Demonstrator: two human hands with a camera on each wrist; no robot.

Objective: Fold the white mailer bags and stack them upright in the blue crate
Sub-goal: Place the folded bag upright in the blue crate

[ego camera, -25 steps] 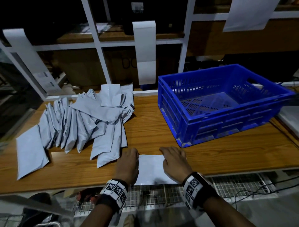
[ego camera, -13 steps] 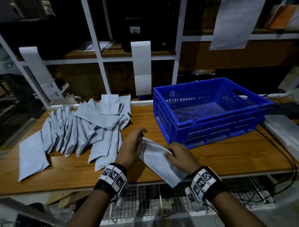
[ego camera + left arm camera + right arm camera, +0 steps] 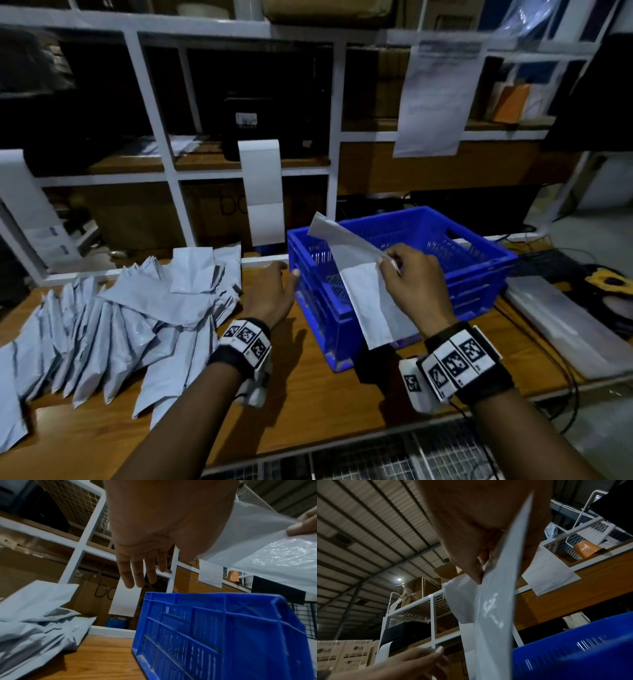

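My right hand (image 3: 399, 274) pinches a folded white mailer bag (image 3: 368, 298) and holds it tilted over the near left part of the blue crate (image 3: 479, 270). The same bag (image 3: 494, 608) runs down from my thumb and fingers in the right wrist view. My left hand (image 3: 270, 291) hovers above the table beside the crate's left wall, fingers straight and holding nothing; its fingers (image 3: 137, 572) point toward the shelving. A spread pile of white mailer bags (image 3: 120, 325) lies on the wooden table (image 3: 308, 404) to the left. The crate (image 3: 214, 635) looks empty.
White metal shelving (image 3: 150, 102) with boxes stands behind the table. A paper strip (image 3: 262, 192) hangs from a black printer (image 3: 270, 116) just left of the crate. A sheet (image 3: 435, 96) hangs above the crate. Cables and a flat white item (image 3: 565, 318) lie on the right.
Both hands lifted the folded bag off the table's front edge. My left hand has let go and moved left of the crate; my right hand carried the bag up over the crate.
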